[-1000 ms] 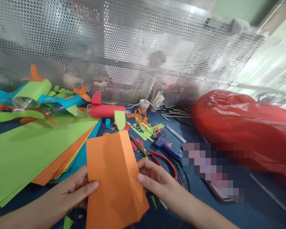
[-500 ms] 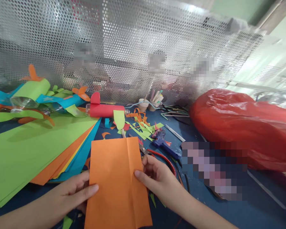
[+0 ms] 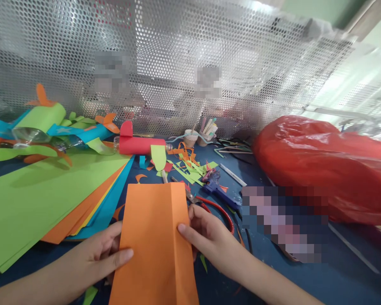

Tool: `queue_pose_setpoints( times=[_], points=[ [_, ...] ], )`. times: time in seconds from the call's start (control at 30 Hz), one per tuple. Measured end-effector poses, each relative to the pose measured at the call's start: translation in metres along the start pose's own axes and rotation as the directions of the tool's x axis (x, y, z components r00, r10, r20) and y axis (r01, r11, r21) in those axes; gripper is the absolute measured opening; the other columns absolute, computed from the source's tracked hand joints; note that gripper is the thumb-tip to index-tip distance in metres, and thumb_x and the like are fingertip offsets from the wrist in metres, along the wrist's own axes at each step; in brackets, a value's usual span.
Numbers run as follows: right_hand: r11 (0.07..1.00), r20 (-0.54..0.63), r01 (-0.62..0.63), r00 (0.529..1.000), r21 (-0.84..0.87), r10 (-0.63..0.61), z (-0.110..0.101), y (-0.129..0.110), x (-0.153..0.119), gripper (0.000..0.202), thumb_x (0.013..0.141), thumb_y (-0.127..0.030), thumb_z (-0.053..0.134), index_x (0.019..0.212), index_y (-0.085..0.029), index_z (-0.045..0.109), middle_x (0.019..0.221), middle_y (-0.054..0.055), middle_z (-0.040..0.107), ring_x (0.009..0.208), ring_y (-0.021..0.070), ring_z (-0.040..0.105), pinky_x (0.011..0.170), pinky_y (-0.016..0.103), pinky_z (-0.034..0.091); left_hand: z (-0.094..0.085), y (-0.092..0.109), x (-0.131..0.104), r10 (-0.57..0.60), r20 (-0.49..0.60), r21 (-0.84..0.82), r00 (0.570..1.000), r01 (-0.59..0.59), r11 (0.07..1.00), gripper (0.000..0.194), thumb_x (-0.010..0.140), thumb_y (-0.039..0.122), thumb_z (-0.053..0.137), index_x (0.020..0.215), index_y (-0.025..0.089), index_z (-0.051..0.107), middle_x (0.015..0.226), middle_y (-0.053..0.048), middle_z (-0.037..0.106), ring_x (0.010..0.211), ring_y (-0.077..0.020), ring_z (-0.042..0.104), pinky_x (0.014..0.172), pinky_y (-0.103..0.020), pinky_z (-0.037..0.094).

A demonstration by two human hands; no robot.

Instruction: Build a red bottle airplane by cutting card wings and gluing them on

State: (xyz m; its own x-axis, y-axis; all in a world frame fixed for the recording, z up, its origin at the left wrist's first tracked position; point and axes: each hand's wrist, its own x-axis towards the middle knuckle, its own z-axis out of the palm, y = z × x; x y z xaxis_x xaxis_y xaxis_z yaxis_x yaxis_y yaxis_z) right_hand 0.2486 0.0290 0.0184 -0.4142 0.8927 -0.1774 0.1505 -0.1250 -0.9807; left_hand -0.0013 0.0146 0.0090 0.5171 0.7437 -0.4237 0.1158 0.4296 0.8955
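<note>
An orange sheet of paper [image 3: 149, 241] is held up between my hands, with a lengthwise crease near its right side. My left hand [image 3: 109, 252] pinches the left edge, thumb on the front and fingers behind. On the right edge, my right hand [image 3: 206, 233] grips the strip beyond the crease, its thumb lying on the front face. Just behind the paper are red-handled scissors [image 3: 217, 205], partly hidden by it. A blue glue gun [image 3: 220, 192] lies beyond my right hand.
Stacked coloured sheets [image 3: 60, 195] fan out at left. Behind them are paper-covered bottles [image 3: 40, 120] and a red one [image 3: 141, 145]. Paper scraps [image 3: 190, 167], cups of markers [image 3: 207, 133] and a white strip [image 3: 233, 174] lie further back. A red plastic bag [image 3: 320, 165] bulges at right, before a perforated metal screen [image 3: 178, 55].
The orange sheet has turned slightly, and its creased right strip is bent up more sharply. Both hands keep their hold and have barely shifted.
</note>
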Motion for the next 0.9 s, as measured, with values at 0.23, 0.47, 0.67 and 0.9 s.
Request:
queue_pose_setpoints(
  times=[0.23, 0.47, 0.67, 0.9],
  points=[
    [0.998, -0.058, 0.009, 0.998, -0.065, -0.013, -0.002, 0.001, 0.000, 0.038, 0.081, -0.056, 0.056, 0.081, -0.020, 0.043, 0.072, -0.002, 0.051, 0.060, 0.0100, 0.051, 0.050, 0.021, 0.042, -0.003, 0.000, 0.000, -0.006, -0.016, 0.000, 1.000, 0.006, 1.000, 0.053, 0.081, 0.047, 0.063, 0.130, 0.030, 0.051, 0.132, -0.004, 0.058, 0.126, -0.0282, 0.047, 0.102, -0.039, 0.042],
    [0.989, -0.104, 0.050, 0.992, -0.139, -0.065, -0.002, 0.001, -0.001, 0.036, 0.084, -0.053, 0.054, 0.076, -0.020, 0.042, 0.071, -0.002, 0.048, 0.062, 0.0104, 0.051, 0.052, 0.021, 0.044, -0.002, 0.002, 0.001, 0.011, 0.004, -0.041, 1.000, -0.011, 0.999, 0.039, 0.085, 0.039, 0.060, 0.123, 0.031, 0.058, 0.132, -0.002, 0.058, 0.123, -0.0252, 0.051, 0.104, -0.039, 0.040],
    [1.000, -0.071, -0.027, 0.997, 0.003, 0.027, -0.002, -0.002, 0.004, 0.039, 0.082, -0.059, 0.051, 0.079, -0.022, 0.039, 0.059, -0.008, 0.046, 0.045, 0.0075, 0.048, 0.043, 0.020, 0.045, -0.002, 0.002, 0.002, 0.029, -0.026, -0.051, 0.999, -0.031, 0.998, 0.039, 0.081, 0.043, 0.063, 0.117, 0.029, 0.063, 0.116, -0.005, 0.068, 0.110, -0.0294, 0.060, 0.096, -0.044, 0.045],
    [0.558, -0.174, -0.023, 0.960, -0.830, -0.219, -0.023, -0.015, -0.003, 0.016, 0.086, -0.029, 0.052, 0.073, -0.020, 0.049, 0.075, 0.003, 0.057, 0.066, 0.0168, 0.056, 0.061, 0.030, 0.045, -0.002, -0.001, 0.002, -0.019, -0.092, -0.183, 0.996, 0.002, 0.983, 0.039, 0.080, 0.041, 0.065, 0.117, 0.028, 0.061, 0.123, -0.005, 0.065, 0.107, -0.0279, 0.062, 0.083, -0.037, 0.053]
  ],
)
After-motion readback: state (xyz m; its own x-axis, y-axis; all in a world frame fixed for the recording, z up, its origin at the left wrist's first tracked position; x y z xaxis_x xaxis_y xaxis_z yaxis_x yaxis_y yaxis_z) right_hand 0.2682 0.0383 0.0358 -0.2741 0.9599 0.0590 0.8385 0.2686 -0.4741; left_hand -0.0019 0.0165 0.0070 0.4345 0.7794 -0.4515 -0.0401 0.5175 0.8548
